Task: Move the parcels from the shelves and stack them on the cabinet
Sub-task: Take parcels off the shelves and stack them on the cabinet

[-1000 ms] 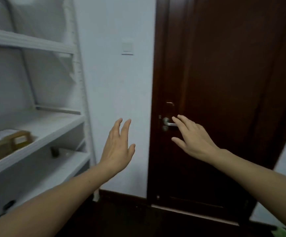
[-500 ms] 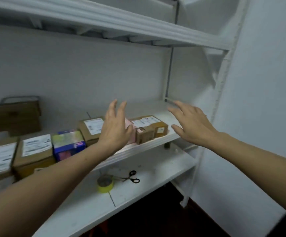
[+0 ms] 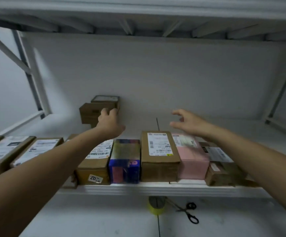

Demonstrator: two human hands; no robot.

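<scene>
Head view: both hands reach toward parcels on the white metal shelf (image 3: 156,189).
Left hand (image 3: 109,123) lies against the plain brown cardboard box (image 3: 90,112) at the shelf's back wall; blur hides whether its fingers have closed on it. Right hand (image 3: 188,122) hovers spread and empty above the front row, near the pink carton (image 3: 191,159). The brown box looks light and stiff, so opposite side faces should give the surest hold.

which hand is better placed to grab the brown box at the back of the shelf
Left. The left hand is at the back box, fingers at its front; the right hand hovers open off to the side, above the pink parcel.
</scene>
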